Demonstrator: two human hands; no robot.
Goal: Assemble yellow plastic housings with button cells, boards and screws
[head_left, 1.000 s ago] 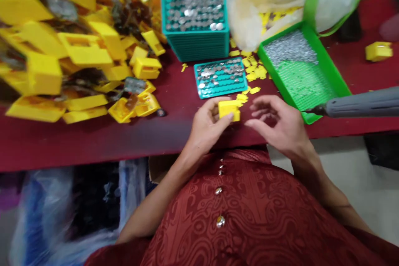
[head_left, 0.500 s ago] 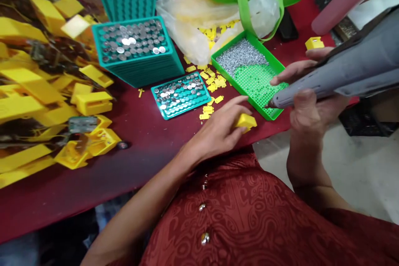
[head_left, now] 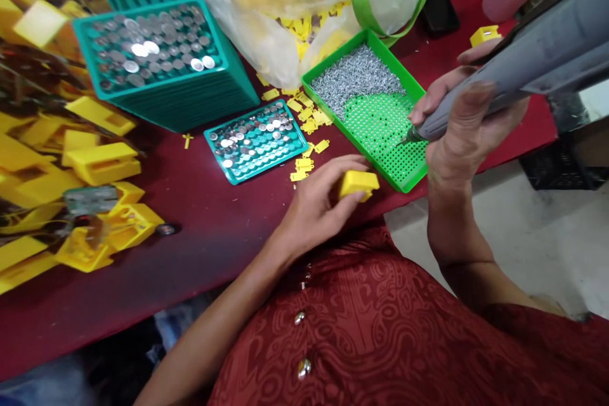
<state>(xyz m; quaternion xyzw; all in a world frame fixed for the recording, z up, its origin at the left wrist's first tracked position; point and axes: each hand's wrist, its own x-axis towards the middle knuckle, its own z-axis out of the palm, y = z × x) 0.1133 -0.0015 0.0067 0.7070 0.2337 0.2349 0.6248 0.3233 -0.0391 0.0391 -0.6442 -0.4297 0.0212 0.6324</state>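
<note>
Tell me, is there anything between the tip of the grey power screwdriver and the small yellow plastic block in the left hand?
Nothing visible. The grey power screwdriver, in the right hand, has its tip over the green plastic tray. The small yellow plastic block, in the left hand, lies just past the tray's rim.

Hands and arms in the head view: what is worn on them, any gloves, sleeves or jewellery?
Both the left hand and right hand are bare: no gloves, rings or watch visible. Forearms are uncovered. The garment is dark red with a woven swirl pattern and shiny round buttons.
</note>
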